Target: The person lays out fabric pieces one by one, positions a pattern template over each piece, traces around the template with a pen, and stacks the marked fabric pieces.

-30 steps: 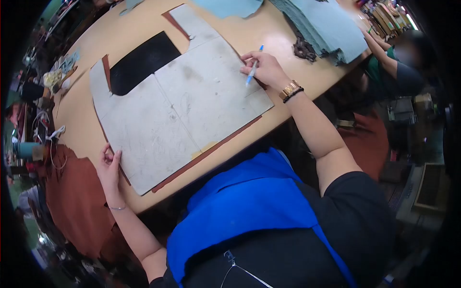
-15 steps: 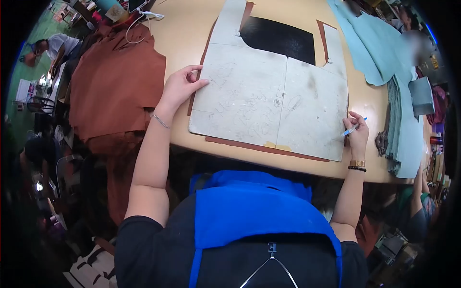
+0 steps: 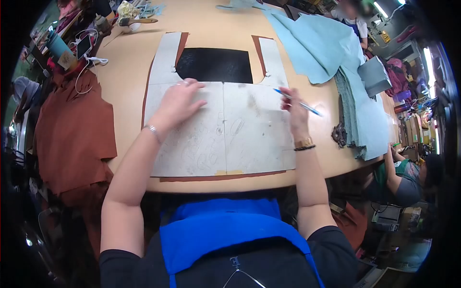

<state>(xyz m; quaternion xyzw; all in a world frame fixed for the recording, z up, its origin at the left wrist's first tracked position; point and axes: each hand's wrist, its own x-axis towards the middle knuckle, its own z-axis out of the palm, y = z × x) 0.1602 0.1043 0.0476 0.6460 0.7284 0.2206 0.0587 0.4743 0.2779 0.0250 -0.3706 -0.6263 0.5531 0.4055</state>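
A pale grey U-shaped pattern board (image 3: 192, 149) with pen scribbles lies flat on the table. Reddish-brown leather (image 3: 225, 178) peeks out from under its edges. Within the board's cutout a black sheet (image 3: 216, 65) is visible. My left hand (image 3: 178, 104) rests over the board's left half near the cutout, fingers apart and holding nothing. At the right edge of the board, my right hand (image 3: 297, 113) is closed around a blue-and-white pen (image 3: 311, 109), held slanting. Whether the pen tip touches anything cannot be made out.
Brown leather pieces (image 3: 77, 129) hang over the table's left side. Light blue leather (image 3: 312, 43) and a stack of blue-green sheets (image 3: 355, 115) lie on the right. A brush (image 3: 139, 21) sits at the far left. Other people are around the table.
My left hand has moved from the board's left edge onto its surface. My right hand, still with the pen, has gone farther up the right edge. The view has shifted.
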